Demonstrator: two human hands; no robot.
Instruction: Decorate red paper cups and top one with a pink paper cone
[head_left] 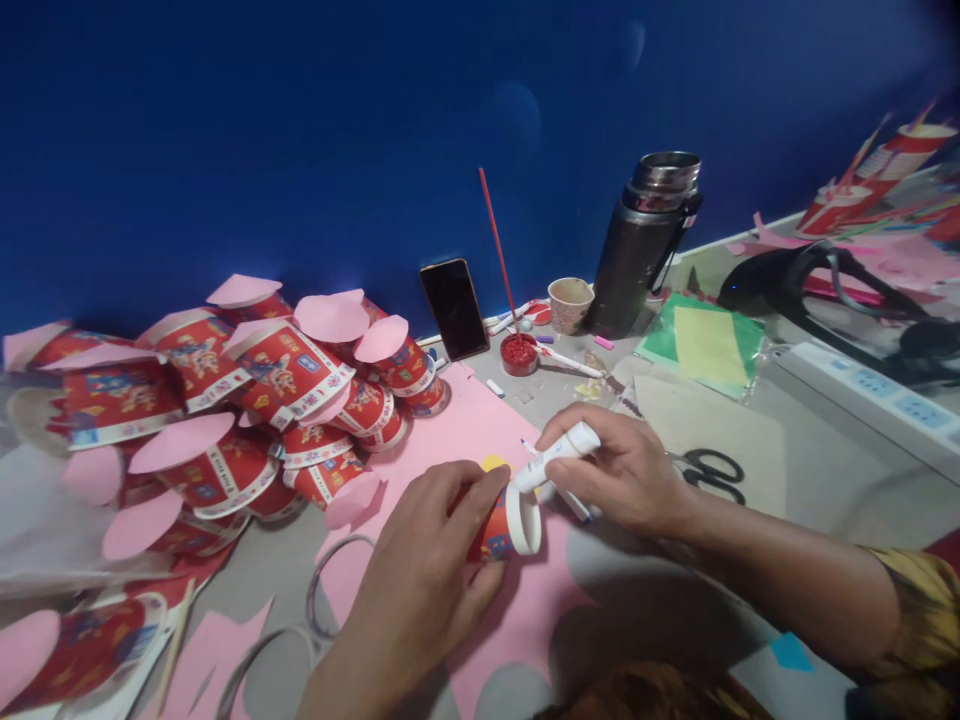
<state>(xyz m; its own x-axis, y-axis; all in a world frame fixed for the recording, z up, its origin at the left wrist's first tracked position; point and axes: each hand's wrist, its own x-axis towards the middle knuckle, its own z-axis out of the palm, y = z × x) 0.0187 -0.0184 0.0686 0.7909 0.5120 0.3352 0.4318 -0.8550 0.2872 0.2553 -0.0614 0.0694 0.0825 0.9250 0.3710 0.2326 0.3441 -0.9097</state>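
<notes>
My left hand is wrapped round a small red paper cup lying on its side, its white rim turned to the right. In my right hand is a white glue stick, tilted down to the left with its lower end at the cup's rim. A thin white pen shows just below the right hand; whether the hand also holds it I cannot tell. Part of a yellow piece shows behind the cup. Under the hands lies a pink paper sheet with round cut-outs.
Red cups with pink paper discs are piled at the left. Behind stand a phone, a red dish with a stick, a paper cup and a black flask. Black-handled scissors and a power strip lie right.
</notes>
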